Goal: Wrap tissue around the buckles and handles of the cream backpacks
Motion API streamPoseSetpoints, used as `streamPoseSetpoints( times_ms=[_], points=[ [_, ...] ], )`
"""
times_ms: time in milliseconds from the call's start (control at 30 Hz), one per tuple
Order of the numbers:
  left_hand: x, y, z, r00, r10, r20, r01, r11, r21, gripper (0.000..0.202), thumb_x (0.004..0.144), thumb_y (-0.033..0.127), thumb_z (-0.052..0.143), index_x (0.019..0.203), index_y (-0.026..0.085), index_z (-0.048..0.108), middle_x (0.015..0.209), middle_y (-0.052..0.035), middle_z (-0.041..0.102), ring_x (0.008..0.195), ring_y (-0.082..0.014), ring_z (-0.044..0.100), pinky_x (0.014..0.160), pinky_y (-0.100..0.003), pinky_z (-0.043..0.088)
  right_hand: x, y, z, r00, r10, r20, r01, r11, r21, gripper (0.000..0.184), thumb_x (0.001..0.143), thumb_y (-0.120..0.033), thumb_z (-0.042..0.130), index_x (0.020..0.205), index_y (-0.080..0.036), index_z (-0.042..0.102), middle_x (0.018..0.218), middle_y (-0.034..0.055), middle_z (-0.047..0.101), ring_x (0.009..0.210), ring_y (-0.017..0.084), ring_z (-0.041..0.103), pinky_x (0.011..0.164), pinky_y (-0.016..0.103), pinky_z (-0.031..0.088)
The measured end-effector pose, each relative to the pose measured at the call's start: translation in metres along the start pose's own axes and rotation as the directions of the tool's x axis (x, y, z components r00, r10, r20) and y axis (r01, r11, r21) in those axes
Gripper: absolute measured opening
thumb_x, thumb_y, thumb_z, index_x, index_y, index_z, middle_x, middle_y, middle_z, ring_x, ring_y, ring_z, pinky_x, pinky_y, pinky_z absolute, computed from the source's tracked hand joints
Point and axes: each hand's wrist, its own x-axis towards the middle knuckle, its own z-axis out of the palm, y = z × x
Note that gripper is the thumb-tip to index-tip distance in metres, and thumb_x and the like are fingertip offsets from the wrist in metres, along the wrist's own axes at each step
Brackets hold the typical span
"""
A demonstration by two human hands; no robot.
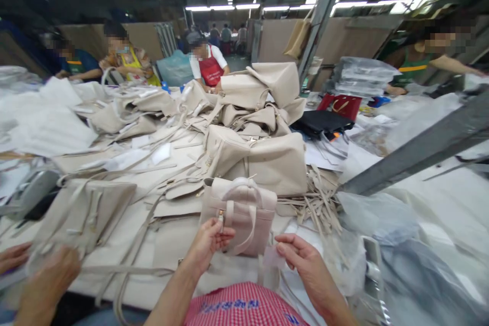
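Observation:
A small beige handbag (263, 216) stands upright in front of me, its handles looping over its front. My left hand (212, 242) is closed at the bag's left side, pinching a small hanging fitting (220, 215) with a gold-coloured top and a whitish lower part. To the right of the bag, my right hand (301, 257) pinches a small pale slip (273, 257) between thumb and fingers. That slip is close to the bag's lower right corner; whether it touches the bag I cannot tell.
Behind the handbag lies a heap of beige bags (267, 163), with a bundle of thin straps (319, 198) on its right. Another person's blurred hand (57, 270) works on a beige bag (87, 214) at left. A grey metal post (420, 142) slants across the right side, near clear plastic bags (385, 219).

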Motion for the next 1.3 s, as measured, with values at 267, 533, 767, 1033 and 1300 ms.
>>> streamPoseSetpoints(
  times_ms=[267, 533, 767, 1033, 1300],
  points=[
    [-0.009, 0.002, -0.005, 0.99, -0.034, 0.135, 0.047, 0.995, -0.091, 0.036, 0.064, 0.036, 0.076, 0.073, 0.019, 0.046, 0.078, -0.0082, 0.073, 0.067, -0.0167, 0.067, 0.057, -0.023, 0.046, 0.01, -0.01, 0.074, 0.876, -0.28, 0.394, 0.417, 0.848, -0.325, 0.034, 0.077, -0.023, 0.056, 0.11, -0.023, 0.063, 0.089, 0.0045, 0.071, 0.078, 0.02, 0.066, 0.071, 0.031, 0.052],
    [-0.011, -0.004, -0.015, 0.99, -0.023, 0.143, 0.028, 0.999, -0.038, 0.035, 0.056, 0.035, 0.08, 0.069, 0.016, 0.054, 0.066, 0.0014, 0.061, 0.054, -0.01, 0.054, 0.055, -0.024, 0.043, 0.035, 0.005, 0.09, 0.786, -0.339, 0.517, 0.605, 0.594, -0.53, 0.049, 0.07, -0.01, 0.051, 0.118, -0.02, 0.056, 0.099, 0.0065, 0.068, 0.089, 0.022, 0.066, 0.082, 0.036, 0.051],
    [-0.009, -0.007, -0.015, 0.994, 0.004, 0.11, -0.003, 1.0, -0.013, 0.035, 0.046, 0.025, 0.083, 0.055, 0.015, 0.05, 0.055, 0.0024, 0.055, 0.049, -0.0098, 0.052, 0.053, -0.025, 0.041, 0.038, 0.011, 0.094, 0.837, -0.328, 0.438, 0.534, 0.663, -0.524, 0.035, 0.074, -0.016, 0.055, 0.108, -0.022, 0.057, 0.079, -0.0005, 0.061, 0.066, 0.016, 0.061, 0.066, 0.03, 0.049],
    [-0.01, -0.011, -0.013, 0.992, -0.031, 0.121, 0.043, 0.994, -0.099, 0.038, 0.043, 0.026, 0.083, 0.055, 0.016, 0.048, 0.057, 0.0033, 0.055, 0.051, -0.0088, 0.053, 0.058, -0.026, 0.043, 0.024, 0.024, 0.086, 0.964, -0.088, 0.25, 0.126, 0.982, -0.142, 0.029, 0.068, -0.034, 0.071, 0.083, -0.023, 0.049, 0.063, -0.0043, 0.058, 0.055, 0.015, 0.058, 0.052, 0.026, 0.049],
    [-0.019, 0.0, -0.025, 0.993, -0.028, 0.112, 0.037, 0.997, -0.073, 0.029, 0.052, 0.031, 0.08, 0.062, 0.014, 0.058, 0.065, -0.002, 0.061, 0.061, -0.0131, 0.056, 0.058, -0.025, 0.042, 0.016, 0.016, 0.095, 0.844, -0.173, 0.507, 0.402, 0.83, -0.386, 0.023, 0.077, -0.021, 0.055, 0.1, -0.022, 0.061, 0.074, -0.0006, 0.064, 0.058, 0.014, 0.059, 0.054, 0.024, 0.046]
  ],
)
